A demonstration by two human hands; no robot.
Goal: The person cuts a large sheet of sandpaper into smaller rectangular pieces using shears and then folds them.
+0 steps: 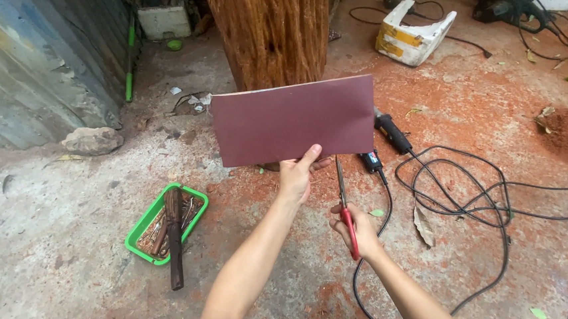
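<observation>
Above concrete floor (59, 230) | left hand (294, 179) fingers pinch maroon sheet (293, 119) | right hand (352, 227) fingers grip red-handled scissors (345, 207), blades up

sheet: I am holding up a dark maroon rectangular sheet (293, 117), flat and unfolded, tilting slightly with its right end higher, pinching its lower edge with my left hand (296, 177).
scissors: I am gripping red-handled scissors (344, 207) in my right hand (354, 230), blades closed, pointing up toward the sheet's lower edge, just below it.
</observation>
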